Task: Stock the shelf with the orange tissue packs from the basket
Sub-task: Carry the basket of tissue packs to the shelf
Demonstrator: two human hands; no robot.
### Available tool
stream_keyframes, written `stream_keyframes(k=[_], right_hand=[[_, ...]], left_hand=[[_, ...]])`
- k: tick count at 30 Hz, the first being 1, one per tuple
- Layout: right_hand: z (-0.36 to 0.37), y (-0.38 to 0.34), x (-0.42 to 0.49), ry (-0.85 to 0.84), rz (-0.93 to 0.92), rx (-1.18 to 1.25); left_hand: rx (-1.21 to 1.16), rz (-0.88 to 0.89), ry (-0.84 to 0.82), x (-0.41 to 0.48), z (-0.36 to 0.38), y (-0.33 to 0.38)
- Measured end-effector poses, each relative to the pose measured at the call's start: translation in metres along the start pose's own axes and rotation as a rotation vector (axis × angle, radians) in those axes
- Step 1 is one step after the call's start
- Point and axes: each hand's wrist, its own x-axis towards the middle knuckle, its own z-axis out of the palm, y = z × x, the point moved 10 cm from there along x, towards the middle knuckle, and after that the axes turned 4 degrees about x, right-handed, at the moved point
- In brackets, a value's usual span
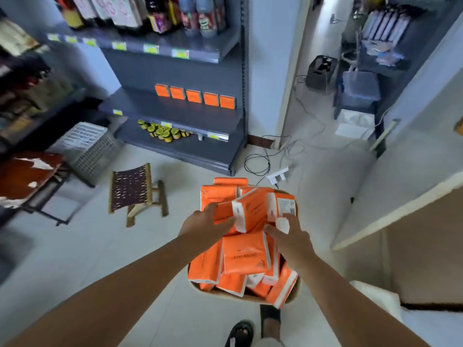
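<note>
Five orange tissue packs [194, 95] stand on the shelf [175, 113] at twelve o'clock; more bury the basket [225, 296] at six, only its rim showing. Left hand [208, 221] clamps a top pack [221, 216] between thumb and fingers; right hand [293, 239] pinches a white-ended pack [282, 225].

Both bare forearms reach forward and down, converging. The left hand [208, 222] grips a pack [223, 214], fingers over it, thumb beneath. Just right of that grip, the right hand [290, 237] pinches a second pack [282, 224] by its white end.
</note>
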Motion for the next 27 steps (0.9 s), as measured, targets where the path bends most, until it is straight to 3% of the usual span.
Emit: stream_keyframes(k=[10,18,27], right_hand=[[0.093,-0.149,0.073,-0.285,-0.218,-0.272],[0.212,-0.258,0.101,-0.404,-0.375,-0.48],[0.376,-0.349,0.129,-0.525,-0.338,-0.511]], left_hand=[[-0.313,-0.409,0.181,0.016,-0.064,-0.118],[-0.544,-0.646,0.268,0.017,-0.107,-0.229],[-0.622,-0.695,0.319,0.05,-0.187,-0.377]])
